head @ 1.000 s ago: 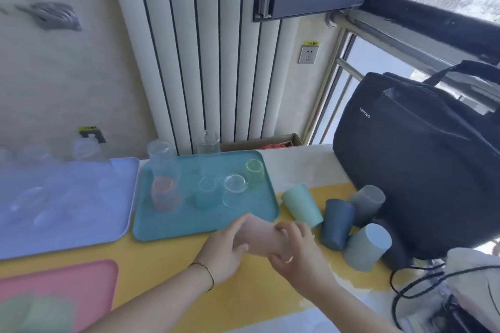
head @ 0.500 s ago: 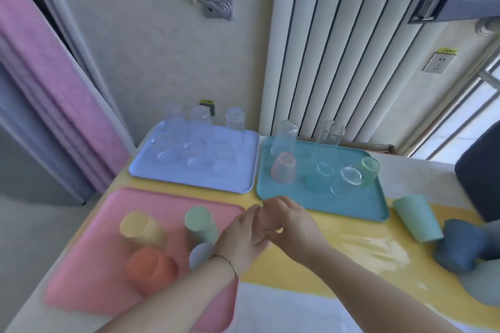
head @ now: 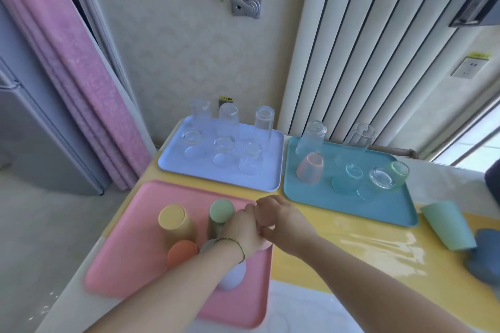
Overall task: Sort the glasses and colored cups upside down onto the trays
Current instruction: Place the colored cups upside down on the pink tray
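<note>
While they meet over the right edge of the pink tray [head: 121,265], the left hand [head: 240,227] and the right hand [head: 285,220] both curl their fingers round a pink cup [head: 263,220], which is mostly hidden between them. Just left of the left hand a green cup [head: 220,213] stands upside down, with a yellow cup [head: 174,222] farther left. An orange cup [head: 181,253] is beside the left wrist. Well right of the right hand a mint cup [head: 447,226] lies on its side.
</note>
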